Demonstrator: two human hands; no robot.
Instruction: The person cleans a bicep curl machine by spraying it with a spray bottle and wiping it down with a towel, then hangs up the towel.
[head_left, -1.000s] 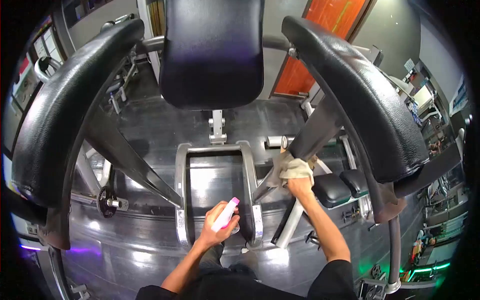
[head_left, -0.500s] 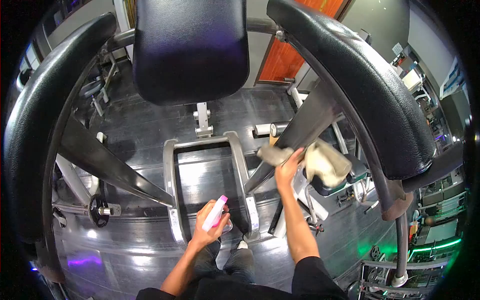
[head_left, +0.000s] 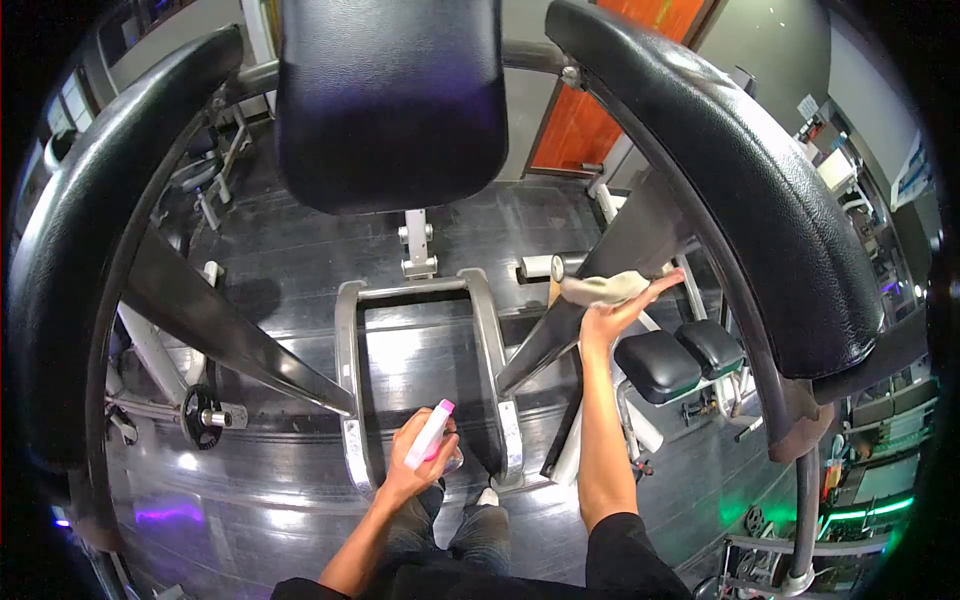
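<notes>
My left hand (head_left: 418,452) is wrapped around a spray bottle with a white and pink trigger head (head_left: 430,436), low in front of me; the bottle's body is mostly covered by the fingers. My right hand (head_left: 622,312), fingers stretched, holds a beige cloth (head_left: 606,289) against the slanted dark metal post (head_left: 640,225) under the right padded arm. Above my hands are the exercise machine's black back pad (head_left: 392,110), its left arm pad (head_left: 75,260) and its right arm pad (head_left: 740,180).
A silver-grey foot frame (head_left: 350,400) stands on the dark floor before my feet. Beyond my right hand are black bench pads (head_left: 658,366) on a white frame. A weight plate (head_left: 200,416) sits on a bar at left. An orange door (head_left: 585,120) is at the back.
My right hand has moved right and slightly up along the post; the cloth, earlier spread and hanging to the right, is now bunched left of the fingers. The left hand stays with the bottle.
</notes>
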